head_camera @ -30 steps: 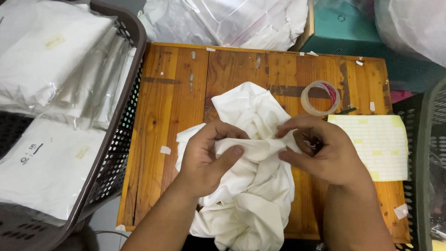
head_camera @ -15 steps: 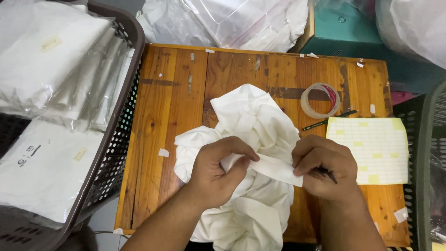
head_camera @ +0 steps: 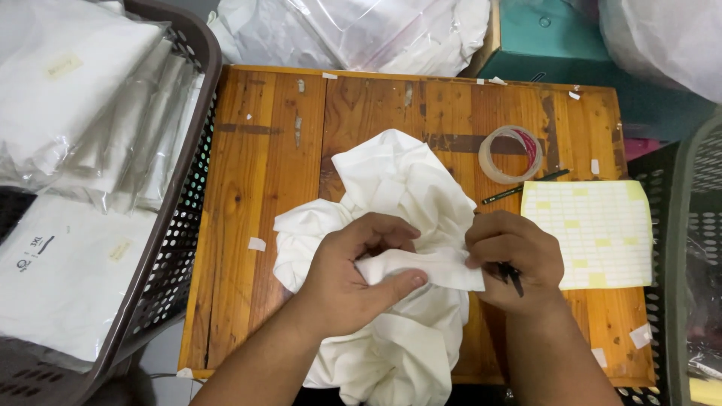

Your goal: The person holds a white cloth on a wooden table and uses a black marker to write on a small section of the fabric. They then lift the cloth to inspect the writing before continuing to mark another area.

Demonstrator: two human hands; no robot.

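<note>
A crumpled white garment (head_camera: 398, 188) lies in the middle of a small wooden table (head_camera: 263, 150) and hangs over its near edge. My left hand (head_camera: 353, 274) pinches a flat strip of the white cloth between thumb and fingers. My right hand (head_camera: 515, 259) grips the other end of that strip and also has a dark pen tucked under its fingers. The two hands sit close together just above the table's near half.
A roll of clear tape (head_camera: 511, 154) and a pencil (head_camera: 523, 188) lie at the table's right, beside a sheet of yellow sticker labels (head_camera: 594, 233). A dark basket (head_camera: 180, 225) of bagged white garments stands on the left. Another basket (head_camera: 688, 225) is at the right edge. Plastic-wrapped bundles (head_camera: 353, 34) lie beyond the table.
Both hands have drawn closer to me and bunched the garment up. The strip of cloth between them is now shorter and held flatter.
</note>
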